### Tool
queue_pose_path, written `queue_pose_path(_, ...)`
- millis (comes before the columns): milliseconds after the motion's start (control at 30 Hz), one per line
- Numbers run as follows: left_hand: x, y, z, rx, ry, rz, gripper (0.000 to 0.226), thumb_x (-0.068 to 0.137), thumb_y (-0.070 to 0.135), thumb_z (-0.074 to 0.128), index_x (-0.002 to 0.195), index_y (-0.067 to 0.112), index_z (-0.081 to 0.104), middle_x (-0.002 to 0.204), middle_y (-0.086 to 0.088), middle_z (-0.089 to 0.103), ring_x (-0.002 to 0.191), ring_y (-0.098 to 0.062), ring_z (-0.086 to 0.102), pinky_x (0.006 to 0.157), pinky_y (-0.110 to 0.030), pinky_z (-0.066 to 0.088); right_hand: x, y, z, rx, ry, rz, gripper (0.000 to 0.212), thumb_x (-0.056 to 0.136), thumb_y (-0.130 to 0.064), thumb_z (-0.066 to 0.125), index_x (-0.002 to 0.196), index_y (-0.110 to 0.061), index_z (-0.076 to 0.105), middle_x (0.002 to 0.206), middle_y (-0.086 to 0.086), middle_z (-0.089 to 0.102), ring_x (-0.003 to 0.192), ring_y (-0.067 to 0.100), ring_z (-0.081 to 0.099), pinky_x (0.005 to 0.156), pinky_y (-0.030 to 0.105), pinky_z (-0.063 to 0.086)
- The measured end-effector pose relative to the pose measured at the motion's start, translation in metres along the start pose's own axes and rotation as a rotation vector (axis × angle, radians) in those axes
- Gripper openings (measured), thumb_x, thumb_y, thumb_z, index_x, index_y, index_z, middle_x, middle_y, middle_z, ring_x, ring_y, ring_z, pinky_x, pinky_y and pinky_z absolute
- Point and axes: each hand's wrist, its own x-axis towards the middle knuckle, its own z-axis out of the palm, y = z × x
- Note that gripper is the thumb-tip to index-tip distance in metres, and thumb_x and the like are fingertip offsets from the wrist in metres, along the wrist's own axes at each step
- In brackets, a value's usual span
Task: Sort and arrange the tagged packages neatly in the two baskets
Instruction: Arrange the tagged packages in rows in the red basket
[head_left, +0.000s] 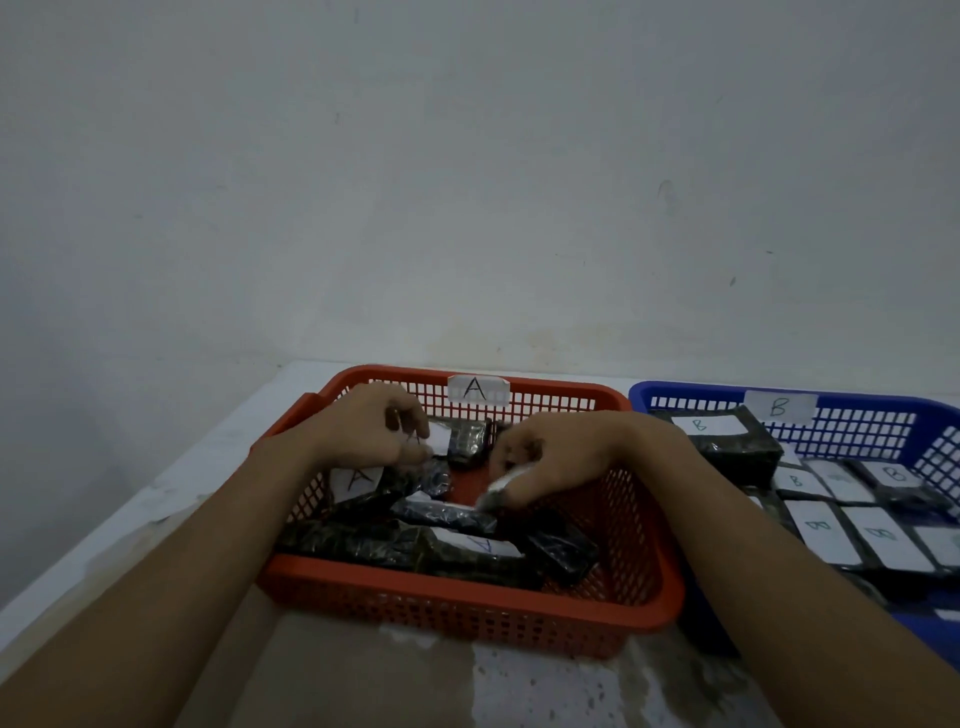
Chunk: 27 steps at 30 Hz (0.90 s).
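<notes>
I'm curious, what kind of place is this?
Probably a parcel-sorting spot: a red plastic mesh basket tagged A, a blue plastic mesh basket tagged B, dark wrapped packages with letter tags.

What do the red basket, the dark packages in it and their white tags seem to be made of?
Red basket: probably moulded plastic, matte; its walls are a grid of holes. Dark packages: seemingly glossy plastic film wrapping; it wrinkles and glints. White tags: likely paper, matte, with handwritten letters.
</notes>
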Motion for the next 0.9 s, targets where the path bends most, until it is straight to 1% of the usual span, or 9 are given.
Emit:
queue_pose_path(67, 0.000, 0.002, -0.008, 0.049, -0.137, -0.066, 0.020, 0.075, 0.042, 0.083, 0.089, 0.032, 0.073, 0.088, 0.011, 0.069, 0.084, -0.009, 0.064, 0.074, -0.027, 0.054, 0.001, 0.000, 0.001, -0.020, -0.033, 0.043, 0.057, 0.063, -0.080, 0.057, 0.091, -0.032, 0.069, 0.088, -0.013, 0.064, 0.080, 0.009, 0.060, 0.071, 0.029, 0.047)
queue_pose_path(167, 0.000, 0.006, -0.012, 0.227, -0.385, -0.167, 0.037, 0.075, 0.051, 0.079, 0.107, 0.036, 0.068, 0.103, 0.016, 0.067, 0.096, -0.006, 0.061, 0.087, -0.030, 0.051, 0.005, -0.001, -0.001, -0.048, -0.034, 0.057, 0.054, 0.068, -0.077, 0.050, 0.068, -0.027, 0.069, 0.064, -0.014, 0.062, 0.064, 0.009, 0.057, 0.070, 0.030, 0.047)
queue_pose_path(267, -0.001, 0.008, -0.007, 0.300, -0.449, -0.193, 0.052, 0.080, 0.049, 0.075, 0.127, 0.032, 0.058, 0.117, 0.010, 0.062, 0.103, -0.010, 0.057, 0.091, -0.030, 0.047, 0.006, -0.005, 0.004, 0.006, -0.029, -0.005, 0.043, 0.078, -0.065, 0.064, 0.065, -0.024, 0.060, 0.067, -0.003, 0.056, 0.064, 0.018, 0.050, 0.067, 0.035, 0.046)
queue_pose_path(333, -0.001, 0.010, -0.003, 0.318, -0.422, -0.177, 0.054, 0.082, 0.044, 0.074, 0.130, 0.028, 0.056, 0.117, 0.006, 0.059, 0.099, -0.010, 0.055, 0.086, -0.026, 0.045, 0.007, -0.008, 0.010, 0.025, -0.038, -0.035, 0.034, 0.081, -0.056, 0.072, 0.086, -0.023, 0.066, 0.086, -0.005, 0.065, 0.078, 0.013, 0.061, 0.077, 0.035, 0.053)
queue_pose_path(433, 0.000, 0.011, 0.000, 0.262, -0.391, -0.142, 0.043, 0.082, 0.039, 0.077, 0.119, 0.027, 0.059, 0.111, 0.007, 0.056, 0.096, -0.010, 0.056, 0.083, -0.028, 0.049, 0.008, -0.013, 0.017, 0.065, -0.062, -0.044, 0.049, 0.078, -0.052, 0.078, 0.119, -0.030, 0.063, 0.106, -0.009, 0.069, 0.098, 0.010, 0.066, 0.091, 0.037, 0.056)
queue_pose_path(567, -0.004, 0.011, -0.009, 0.023, -0.252, -0.052, 0.024, 0.082, 0.024, 0.079, 0.093, 0.034, 0.059, 0.106, 0.006, 0.063, 0.097, -0.016, 0.063, 0.086, -0.039, 0.056, 0.009, -0.013, 0.014, 0.097, -0.096, -0.086, 0.033, 0.082, -0.038, 0.079, 0.111, -0.028, 0.068, 0.101, -0.002, 0.071, 0.093, 0.017, 0.069, 0.089, 0.042, 0.058)
queue_pose_path(767, -0.015, 0.010, -0.027, -0.367, 0.078, 0.006, 0.026, 0.082, 0.018, 0.080, 0.098, 0.027, 0.062, 0.100, -0.001, 0.072, 0.089, -0.023, 0.072, 0.081, -0.051, 0.060, 0.006, -0.010, 0.006, 0.110, -0.051, -0.123, 0.021, 0.086, -0.029, 0.073, 0.103, -0.018, 0.067, 0.092, -0.004, 0.063, 0.078, 0.008, 0.059, 0.070, 0.022, 0.052)
queue_pose_path(833, -0.019, 0.010, -0.026, -0.437, 0.104, 0.010, 0.026, 0.080, 0.015, 0.082, 0.094, 0.024, 0.061, 0.099, -0.003, 0.073, 0.088, -0.025, 0.072, 0.083, -0.052, 0.059, 0.006, -0.010, 0.004, 0.095, -0.050, -0.120, 0.021, 0.087, -0.030, 0.072, 0.103, -0.017, 0.067, 0.093, -0.003, 0.064, 0.079, 0.008, 0.060, 0.071, 0.023, 0.052)
queue_pose_path(900, -0.022, 0.010, -0.025, -0.537, 0.093, 0.015, 0.029, 0.078, 0.013, 0.083, 0.094, 0.016, 0.059, 0.101, -0.008, 0.073, 0.093, -0.029, 0.073, 0.086, -0.051, 0.059, 0.007, -0.010, 0.005, 0.088, -0.023, -0.112, 0.027, 0.086, -0.034, 0.072, 0.107, -0.019, 0.065, 0.102, 0.001, 0.067, 0.086, 0.014, 0.063, 0.079, 0.031, 0.056)
